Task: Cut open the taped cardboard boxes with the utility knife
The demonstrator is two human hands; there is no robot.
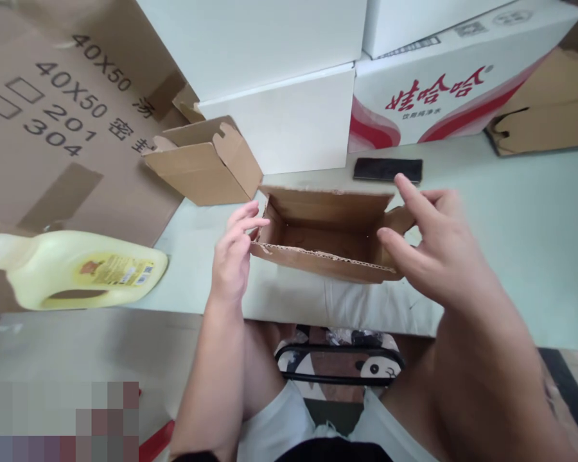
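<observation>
A small brown cardboard box (318, 263) stands open-topped on the table in front of me, its inside showing bare cardboard. My left hand (234, 256) is at its left end, with fingertips reaching over the rim and the thumb close to the near corner. At the right end, my right hand (433, 240) hovers by a raised flap (401, 220), thumb and index finger stretched apart. The thumb tip overlaps the box's right end; whether it touches cannot be made out. The other right fingers are curled and partly hidden.
Behind the box lies a black phone (388, 170). A second open brown box (205, 163) stands at back left. White cartons (289, 122) and a red-printed carton (433, 102) line the back. A yellow jug (91, 269) lies left, beside a large brown carton (52, 154).
</observation>
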